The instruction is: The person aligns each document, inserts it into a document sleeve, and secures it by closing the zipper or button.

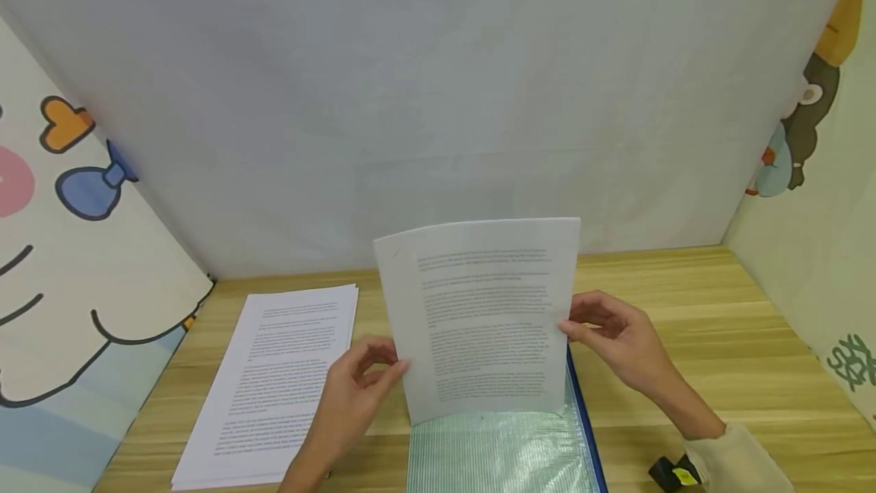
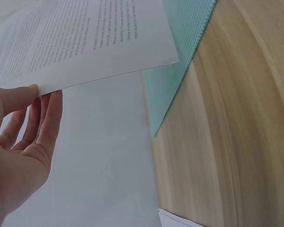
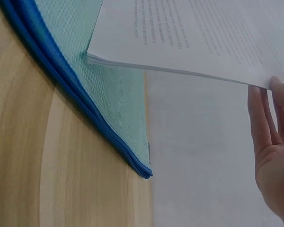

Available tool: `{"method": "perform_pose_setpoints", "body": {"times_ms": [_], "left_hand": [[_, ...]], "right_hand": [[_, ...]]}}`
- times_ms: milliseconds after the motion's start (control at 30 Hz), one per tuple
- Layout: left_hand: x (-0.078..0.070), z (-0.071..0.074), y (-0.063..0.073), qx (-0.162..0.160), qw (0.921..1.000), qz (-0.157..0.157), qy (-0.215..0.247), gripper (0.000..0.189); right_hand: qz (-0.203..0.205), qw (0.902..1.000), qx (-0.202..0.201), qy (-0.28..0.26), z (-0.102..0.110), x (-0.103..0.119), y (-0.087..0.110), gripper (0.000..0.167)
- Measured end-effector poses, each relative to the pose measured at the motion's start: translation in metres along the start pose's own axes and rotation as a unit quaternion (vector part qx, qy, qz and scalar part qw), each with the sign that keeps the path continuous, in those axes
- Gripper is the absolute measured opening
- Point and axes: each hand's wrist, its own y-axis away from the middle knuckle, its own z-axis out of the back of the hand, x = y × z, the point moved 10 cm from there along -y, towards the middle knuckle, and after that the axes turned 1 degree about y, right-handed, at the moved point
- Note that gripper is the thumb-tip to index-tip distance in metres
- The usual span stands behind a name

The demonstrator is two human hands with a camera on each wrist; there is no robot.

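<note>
Woodgrain table (image 1: pixel 698 318) bears mesh pouch (image 1: pixel 496 451); held pages (image 1: pixel 486 310) curve.

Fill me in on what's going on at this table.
A person is holding up a few printed sheets, the left hand pinching one side edge and the right hand the other. The sheets stand tilted up over a green mesh pouch with a blue edge; whether their lower edge rests on it is hard to tell. Another stack of printed paper lies on the wooden table, to the person's left.
</note>
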Motion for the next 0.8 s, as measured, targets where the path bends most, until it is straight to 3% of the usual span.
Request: {"method": "perform_pose_setpoints", "body": {"times_ms": [267, 500, 800], "left_hand": [[-0.007, -0.001, -0.002, -0.015, 0.9996, -0.024, 0.01, 0.015], [-0.011, -0.007, -0.005, -0.009, 0.9995, -0.021, 0.021, 0.014], [-0.013, -0.026, -0.012, 0.016, 0.999, -0.02, 0.038, 0.025]], "right_hand": [[-0.017, 0.9996, -0.008, -0.019, 0.002, -0.004, 0.003, 0.024], [-0.022, 0.9951, -0.026, -0.092, 0.01, -0.004, 0.005, 0.023], [-0.114, 0.9881, -0.061, -0.083, 0.03, -0.019, 0.013, 0.021]]}}
